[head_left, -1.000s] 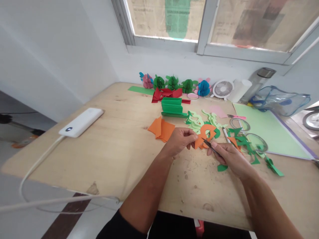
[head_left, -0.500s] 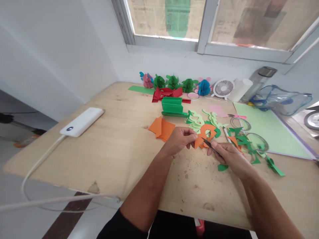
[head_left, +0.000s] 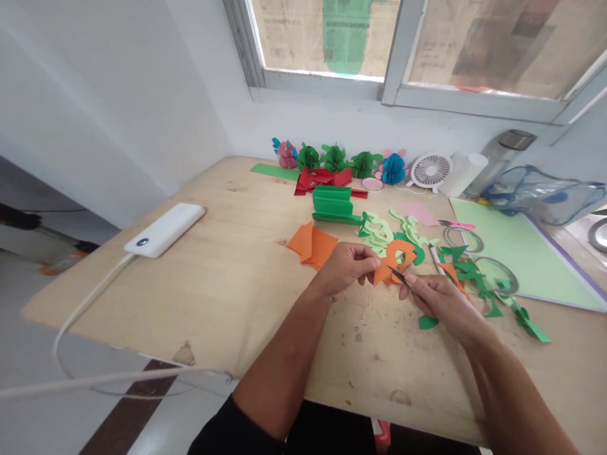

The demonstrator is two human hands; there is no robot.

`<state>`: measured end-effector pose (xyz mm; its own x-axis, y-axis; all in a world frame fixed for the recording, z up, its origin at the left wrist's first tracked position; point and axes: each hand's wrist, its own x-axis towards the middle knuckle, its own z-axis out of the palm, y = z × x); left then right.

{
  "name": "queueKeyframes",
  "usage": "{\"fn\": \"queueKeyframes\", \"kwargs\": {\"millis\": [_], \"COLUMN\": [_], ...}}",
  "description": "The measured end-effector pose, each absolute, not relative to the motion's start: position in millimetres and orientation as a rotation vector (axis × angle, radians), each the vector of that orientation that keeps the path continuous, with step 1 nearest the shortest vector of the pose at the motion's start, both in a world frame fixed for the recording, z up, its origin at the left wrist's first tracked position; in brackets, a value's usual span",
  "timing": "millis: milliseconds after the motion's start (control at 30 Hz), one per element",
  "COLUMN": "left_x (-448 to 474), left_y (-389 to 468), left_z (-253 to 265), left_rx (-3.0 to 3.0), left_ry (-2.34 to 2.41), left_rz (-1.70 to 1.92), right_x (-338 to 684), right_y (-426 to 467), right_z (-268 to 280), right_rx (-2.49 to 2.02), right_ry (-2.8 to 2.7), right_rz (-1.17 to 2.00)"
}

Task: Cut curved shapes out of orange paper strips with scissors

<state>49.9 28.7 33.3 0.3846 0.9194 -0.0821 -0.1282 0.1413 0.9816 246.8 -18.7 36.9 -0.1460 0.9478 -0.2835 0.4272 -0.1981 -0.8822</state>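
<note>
My left hand (head_left: 353,268) is closed, pinching a piece of orange paper (head_left: 380,272) between thumb and fingers. In my right hand (head_left: 434,297) is a pair of small dark scissors (head_left: 398,274), its tips at the orange paper's edge; the handles are hidden in my fingers. Just beyond lies a curved orange cut-out (head_left: 401,246); whether it joins the held paper I cannot tell. Light green cut-outs (head_left: 374,230) lie behind it. Left of my left hand rests folded orange paper (head_left: 315,245), with pleated green paper (head_left: 332,201) farther back.
Green scraps (head_left: 469,272), tape rolls (head_left: 496,276) and a white pen (head_left: 435,258) lie to the right, beside a light green sheet (head_left: 535,253). Paper honeycomb figures (head_left: 334,158), red paper (head_left: 325,180) and a small fan (head_left: 431,170) line the wall. A power bank (head_left: 165,230) is at left.
The camera view has shifted slightly, so everything sits a little farther right. The scissors have barely moved against the orange paper, and both hands keep their hold.
</note>
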Motion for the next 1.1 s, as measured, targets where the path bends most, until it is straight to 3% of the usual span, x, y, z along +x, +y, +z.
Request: {"fn": "queueKeyframes", "kwargs": {"millis": [1100], "left_x": [43.0], "left_y": [30.9], "left_z": [34.5], "left_rx": [1.173], "left_ry": [0.848], "left_rz": [0.879], "right_x": [249.9], "right_y": [-17.9], "right_z": [33.2], "right_rx": [-1.648], "right_ry": [-1.638], "right_rz": [1.241]}}
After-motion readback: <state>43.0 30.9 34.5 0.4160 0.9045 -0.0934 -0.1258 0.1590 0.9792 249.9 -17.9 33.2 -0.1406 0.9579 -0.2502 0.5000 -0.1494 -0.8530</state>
